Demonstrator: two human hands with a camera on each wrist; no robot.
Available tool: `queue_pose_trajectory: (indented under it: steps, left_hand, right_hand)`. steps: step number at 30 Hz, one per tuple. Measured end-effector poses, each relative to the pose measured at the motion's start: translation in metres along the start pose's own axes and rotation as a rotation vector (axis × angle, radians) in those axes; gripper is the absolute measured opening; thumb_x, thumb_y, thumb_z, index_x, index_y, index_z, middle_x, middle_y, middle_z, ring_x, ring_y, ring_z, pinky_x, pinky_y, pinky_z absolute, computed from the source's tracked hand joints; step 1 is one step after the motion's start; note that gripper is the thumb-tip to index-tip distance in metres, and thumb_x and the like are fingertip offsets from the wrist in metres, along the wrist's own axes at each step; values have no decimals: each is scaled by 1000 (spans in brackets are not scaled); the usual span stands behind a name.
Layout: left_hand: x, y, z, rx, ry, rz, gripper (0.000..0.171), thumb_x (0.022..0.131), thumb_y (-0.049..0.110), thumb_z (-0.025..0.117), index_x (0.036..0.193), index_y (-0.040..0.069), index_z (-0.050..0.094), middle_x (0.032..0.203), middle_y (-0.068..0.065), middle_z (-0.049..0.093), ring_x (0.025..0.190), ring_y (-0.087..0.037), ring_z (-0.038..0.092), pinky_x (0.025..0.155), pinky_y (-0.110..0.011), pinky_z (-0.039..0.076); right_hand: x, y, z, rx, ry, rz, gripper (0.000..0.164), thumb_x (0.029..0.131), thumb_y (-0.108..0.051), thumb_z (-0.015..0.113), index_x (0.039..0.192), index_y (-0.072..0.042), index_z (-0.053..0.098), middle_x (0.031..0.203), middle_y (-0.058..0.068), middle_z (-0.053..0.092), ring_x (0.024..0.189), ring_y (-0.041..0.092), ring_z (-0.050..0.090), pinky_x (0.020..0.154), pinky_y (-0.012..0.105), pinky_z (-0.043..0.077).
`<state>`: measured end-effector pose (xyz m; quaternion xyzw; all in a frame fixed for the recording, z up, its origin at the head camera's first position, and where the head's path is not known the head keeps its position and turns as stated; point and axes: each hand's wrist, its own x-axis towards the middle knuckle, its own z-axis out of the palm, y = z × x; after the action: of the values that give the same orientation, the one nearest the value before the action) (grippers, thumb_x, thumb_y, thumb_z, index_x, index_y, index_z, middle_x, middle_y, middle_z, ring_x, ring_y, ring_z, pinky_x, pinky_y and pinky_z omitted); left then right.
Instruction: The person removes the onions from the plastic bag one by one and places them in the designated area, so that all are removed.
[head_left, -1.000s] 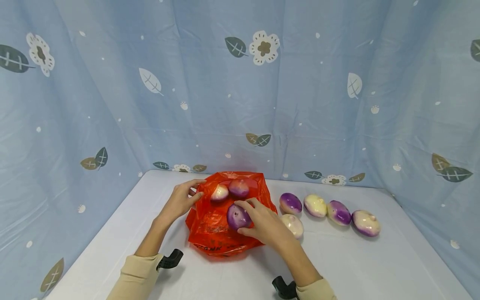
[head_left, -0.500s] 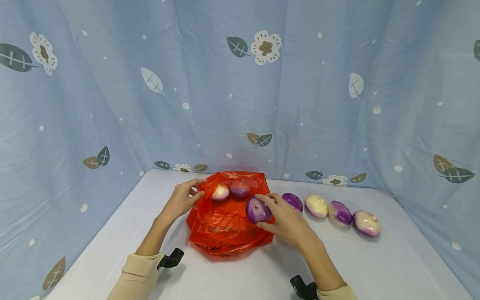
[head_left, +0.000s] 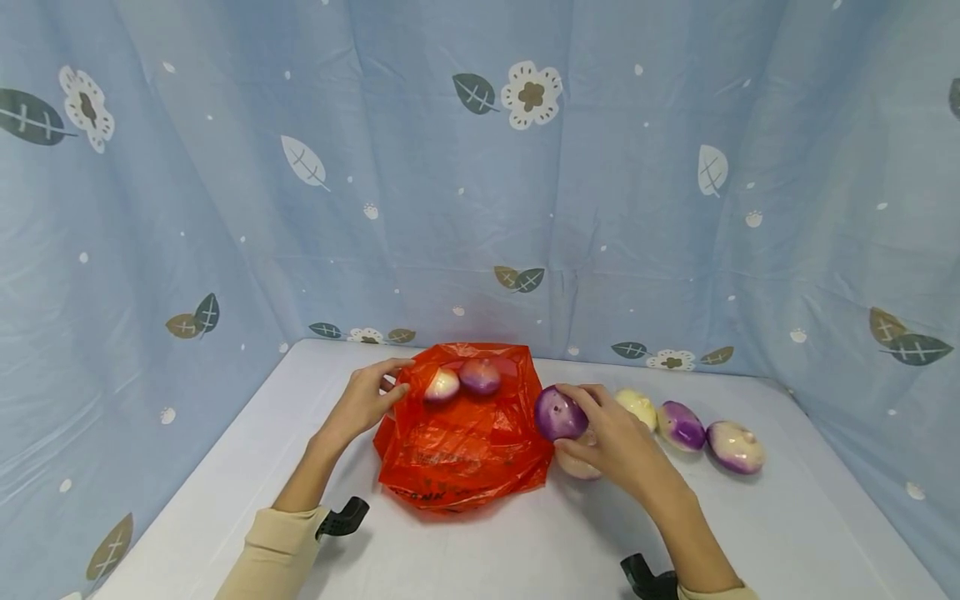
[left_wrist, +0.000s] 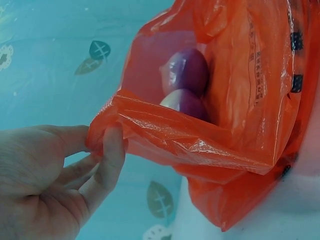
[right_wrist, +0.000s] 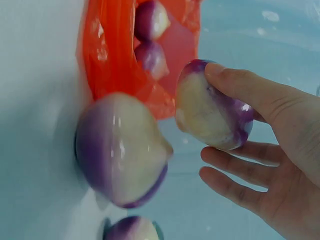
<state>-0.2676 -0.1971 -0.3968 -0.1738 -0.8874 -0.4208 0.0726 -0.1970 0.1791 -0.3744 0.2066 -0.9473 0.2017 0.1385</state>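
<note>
My left hand [head_left: 365, 398] pinches the left rim of a crinkled red plastic bag [head_left: 450, 462], thumb and finger on either side of the film in the left wrist view. Inside the bag's open mouth lie two purple-and-white turnips, a whitish one [head_left: 442, 385] and a purplish one [head_left: 480, 377]. Between thumb and fingers, my right hand [head_left: 621, 439] holds another purple-and-white turnip [head_left: 558, 414] at the bag's right edge. In the head view this turnip overlaps a pale turnip [head_left: 577, 467] behind it. The right wrist view shows the held turnip [right_wrist: 205, 107] raised beside a larger-looking turnip [right_wrist: 120, 150].
To the right of my right hand, a yellowish turnip [head_left: 637, 407], a purple turnip [head_left: 680, 427] and a white-and-purple turnip [head_left: 735, 447] lie in a row on the white table [head_left: 810, 525]. A blue patterned curtain [head_left: 420, 225] stands behind and along both sides.
My right hand has carried its turnip out of the bag's mouth to the right, over the bag's right edge. The left hand keeps its place on the rim.
</note>
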Motion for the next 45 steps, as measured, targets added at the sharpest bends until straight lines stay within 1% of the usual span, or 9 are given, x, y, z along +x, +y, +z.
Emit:
queue_pose_trajectory:
  steps: [6, 9, 14, 23, 25, 29, 32, 37, 45]
  left_hand:
    - [-1, -1, 0, 9, 5, -3, 41, 91, 1, 65, 132, 5, 59, 113, -22, 65, 75, -20, 68, 54, -33, 60]
    - [-1, -1, 1, 11, 5, -1, 41, 91, 2, 65, 132, 5, 59, 113, -23, 65, 75, -19, 68, 54, -31, 60]
    - [-1, -1, 0, 8, 2, -1, 41, 91, 2, 65, 131, 5, 59, 113, -23, 66, 75, -20, 68, 54, -30, 60]
    - [2, -1, 0, 14, 12, 19, 40, 91, 1, 66, 130, 5, 61, 110, -22, 67, 72, -19, 67, 51, -27, 58]
    - [1, -1, 0, 14, 11, 16, 40, 91, 1, 66, 130, 5, 60, 110, -22, 67, 73, -19, 68, 51, -26, 58]
    - [1, -1, 0, 5, 5, 11, 41, 90, 1, 66, 131, 5, 60, 110, -22, 66, 73, -19, 68, 51, -26, 58]
    - [0, -2, 0, 3, 5, 12, 41, 91, 1, 65, 131, 4, 60, 110, -23, 66, 73, -19, 68, 51, -28, 59]
    - [1, -3, 0, 6, 10, 15, 40, 91, 1, 65, 131, 5, 60, 109, -22, 66, 73, -19, 68, 52, -35, 60]
    - [2, -1, 0, -3, 9, 15, 40, 91, 1, 66, 130, 5, 60, 110, -22, 66, 74, -20, 68, 54, -40, 60]
  right_hand:
    - [-9, 22, -11, -27, 29, 19, 74, 77, -34, 83, 141, -22, 49, 129, 13, 57, 110, 36, 64, 88, 60, 55]
    - [-15, 31, -15, -47, 29, 41, 73, 78, -34, 82, 141, -21, 49, 128, 15, 57, 110, 38, 64, 86, 64, 53]
    - [-26, 41, -20, -66, 6, 82, 73, 79, -36, 81, 142, -22, 48, 129, 16, 56, 106, 40, 65, 80, 63, 55]
    - [-36, 58, -24, -104, 69, 38, 72, 76, -34, 83, 138, -18, 51, 121, 18, 61, 106, 40, 63, 80, 62, 55]
    - [-39, 63, -23, -118, 84, 19, 71, 75, -34, 84, 137, -17, 53, 118, 18, 62, 107, 38, 63, 79, 61, 56]
    - [-45, 70, -21, -143, 110, -6, 71, 73, -36, 85, 133, -14, 56, 109, 15, 63, 98, 32, 64, 73, 54, 58]
    - [-48, 73, -21, -142, 86, 11, 71, 73, -38, 84, 132, -11, 55, 111, 18, 62, 96, 33, 65, 71, 55, 58]
    - [-52, 77, -22, -118, 14, 56, 72, 75, -41, 82, 134, -11, 53, 122, 28, 60, 105, 45, 64, 77, 64, 54]
    - [-55, 84, -18, -109, -27, 62, 71, 73, -42, 83, 131, -12, 54, 125, 26, 62, 104, 43, 66, 79, 62, 55]
